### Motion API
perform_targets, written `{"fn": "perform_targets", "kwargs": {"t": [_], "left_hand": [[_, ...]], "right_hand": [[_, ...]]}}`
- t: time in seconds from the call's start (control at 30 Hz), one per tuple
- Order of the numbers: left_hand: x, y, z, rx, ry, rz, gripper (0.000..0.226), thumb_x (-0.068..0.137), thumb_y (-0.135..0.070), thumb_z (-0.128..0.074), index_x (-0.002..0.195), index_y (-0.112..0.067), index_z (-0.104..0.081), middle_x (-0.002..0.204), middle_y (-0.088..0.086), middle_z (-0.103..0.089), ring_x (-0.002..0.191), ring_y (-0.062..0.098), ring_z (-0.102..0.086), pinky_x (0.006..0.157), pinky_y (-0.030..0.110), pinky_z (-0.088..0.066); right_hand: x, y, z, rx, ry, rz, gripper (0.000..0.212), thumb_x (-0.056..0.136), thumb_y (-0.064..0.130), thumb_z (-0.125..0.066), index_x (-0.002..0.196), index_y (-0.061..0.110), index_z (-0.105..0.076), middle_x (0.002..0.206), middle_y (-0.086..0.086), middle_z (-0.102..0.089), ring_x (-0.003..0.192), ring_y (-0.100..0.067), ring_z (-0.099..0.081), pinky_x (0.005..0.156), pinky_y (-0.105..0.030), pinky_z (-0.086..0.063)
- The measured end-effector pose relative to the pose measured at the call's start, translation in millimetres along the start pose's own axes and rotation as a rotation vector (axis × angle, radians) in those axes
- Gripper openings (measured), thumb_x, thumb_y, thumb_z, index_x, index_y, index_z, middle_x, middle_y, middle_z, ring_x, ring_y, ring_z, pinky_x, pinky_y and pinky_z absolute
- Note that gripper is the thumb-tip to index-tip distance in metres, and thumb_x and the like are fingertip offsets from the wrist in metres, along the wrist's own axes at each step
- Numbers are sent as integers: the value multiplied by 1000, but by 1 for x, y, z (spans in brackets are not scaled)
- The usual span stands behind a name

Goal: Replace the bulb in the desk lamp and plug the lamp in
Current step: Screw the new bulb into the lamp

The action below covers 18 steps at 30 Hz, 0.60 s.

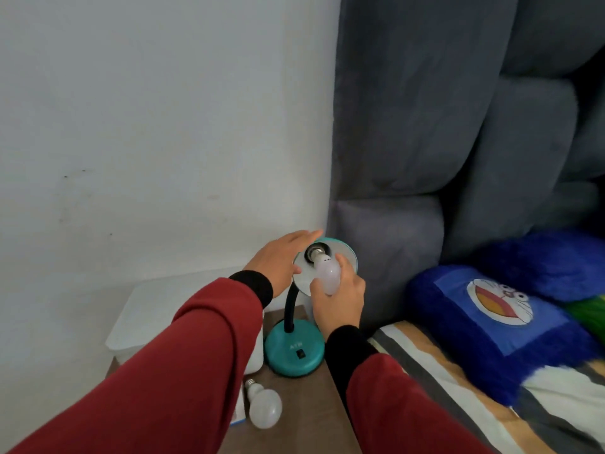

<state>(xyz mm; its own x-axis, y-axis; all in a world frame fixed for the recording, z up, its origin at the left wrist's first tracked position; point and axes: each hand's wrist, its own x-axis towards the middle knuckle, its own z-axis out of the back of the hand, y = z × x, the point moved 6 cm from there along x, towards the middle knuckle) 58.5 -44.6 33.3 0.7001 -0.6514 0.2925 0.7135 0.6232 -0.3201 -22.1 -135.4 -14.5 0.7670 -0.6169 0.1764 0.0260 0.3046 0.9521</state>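
A teal desk lamp stands on a brown bedside table (294, 417), with its round base (294, 352) near the middle and a black gooseneck rising to the shade (347, 253). My right hand (340, 299) grips a white bulb (329, 273) whose screw end sits in the shade's socket. My left hand (281, 260) rests flat against the left side of the shade, fingers extended. A second white bulb (263, 407) lies loose on the table in front of the base. No plug or cord shows.
A white plastic box (154, 309) sits at the table's left against the white wall. A grey padded headboard (425, 126) rises to the right. The bed holds a blue cartoon pillow (491, 322) and a striped blanket (458, 381).
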Motion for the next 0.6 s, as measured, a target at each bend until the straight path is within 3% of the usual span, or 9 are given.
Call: {"fn": "perform_targets", "kwargs": {"t": [0.2,0.37,0.5,0.6], "left_hand": [[-2,8,-4,-80,5,23,82,89,14,-51,145,-40,-27,148,-8,-40,134,7,-40,90,-5,-20],[-3,9,-5,-130,9,43,81,89,16,-48,143,-43,-30,147,-7,-42,133,8,-41,95,3,-25],[-2,10,-5,-165,11,57,81,89,17,-47,142,-43,-32,146,-8,-44,133,8,-42,96,5,-27],[-1,11,-7,-171,26,60,83,89,18,-47,141,-44,-32,145,-8,-45,130,8,-45,93,1,-30]], "right_hand": [[9,-6,-6,-65,21,-38,60,89,21,-57,143,27,-32,137,-11,-35,119,-25,-48,94,-19,-34],[16,-9,-10,-71,4,-105,62,87,36,-60,142,28,-32,136,-14,-47,123,-30,-49,99,-32,-41],[17,-16,-11,116,-34,-282,72,85,47,-59,143,23,-26,132,-19,-52,118,-34,-53,92,-30,-43],[16,-16,-18,199,-46,-291,76,75,60,-59,137,27,-31,130,-13,-52,110,-32,-60,95,-32,-47]]}}
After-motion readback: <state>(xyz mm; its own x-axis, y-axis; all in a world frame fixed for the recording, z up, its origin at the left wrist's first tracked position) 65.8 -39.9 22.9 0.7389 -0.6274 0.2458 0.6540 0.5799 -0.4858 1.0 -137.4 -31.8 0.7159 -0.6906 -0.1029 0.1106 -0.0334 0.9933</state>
